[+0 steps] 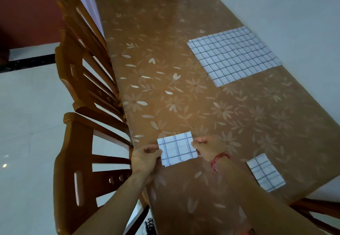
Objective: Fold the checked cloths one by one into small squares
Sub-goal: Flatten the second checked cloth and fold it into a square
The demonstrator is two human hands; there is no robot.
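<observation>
1. A folded cloth (pixel 177 149), white with dark checks, is being held low over the near left part of the table (pixel 184 91). Whether it is being rested on the surface or lifted just clear of it cannot be told.
2. The left edge of the folded cloth is being pinched by the left hand (pixel 145 158), between the thumb and the curled fingers.
3. The right edge is being pinched in the same way by the right hand (pixel 207 147), with its fingers bent inward toward the cloth.
4. A red thread (pixel 219 161) is being worn around the right wrist.
5. A spread cloth (pixel 233 55) of the same checked pattern is being shown lying open and flat on the far right part of the table, with its right corner at the table's edge.
6. A small square (pixel 265 172) of checked cloth, already folded, is being shown lying at the near right edge of the table, well apart from the folded cloth in the hands.
7. The table is being covered by a glossy brown sheet with pale flowers.
8. Wooden chairs (pixel 88 91) are being shown drawn up along the table's left side, over a pale tiled floor (pixel 27 105).
</observation>
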